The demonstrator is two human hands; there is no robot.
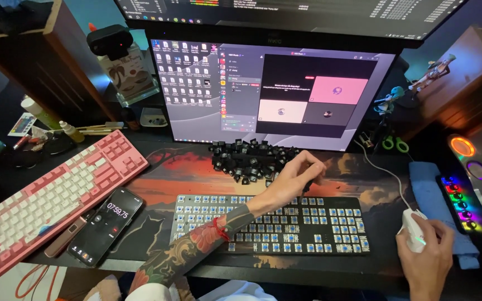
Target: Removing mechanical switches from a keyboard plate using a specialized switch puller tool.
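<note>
Dark desk mat point(157, 173) | left hand point(297, 175) reaches across bare keyboard point(330, 226), pinching black keycap point(309, 185) | right hand point(428, 251) cups white mouse point(413, 226)

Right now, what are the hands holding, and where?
Left hand pinches a black keycap in its fingertips. Right hand grips the white mouse from above.

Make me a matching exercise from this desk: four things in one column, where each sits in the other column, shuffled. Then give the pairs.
Things:
1. pink keyboard
2. smartphone
3. pile of black keycaps
4. white mouse

Places:
A. under the right hand
B. at the left hand fingertips, in front of the monitor
C. far left, lying at an angle
D. between the pink keyboard and the stripped keyboard

Pairs: 1-C, 2-D, 3-B, 4-A
</note>
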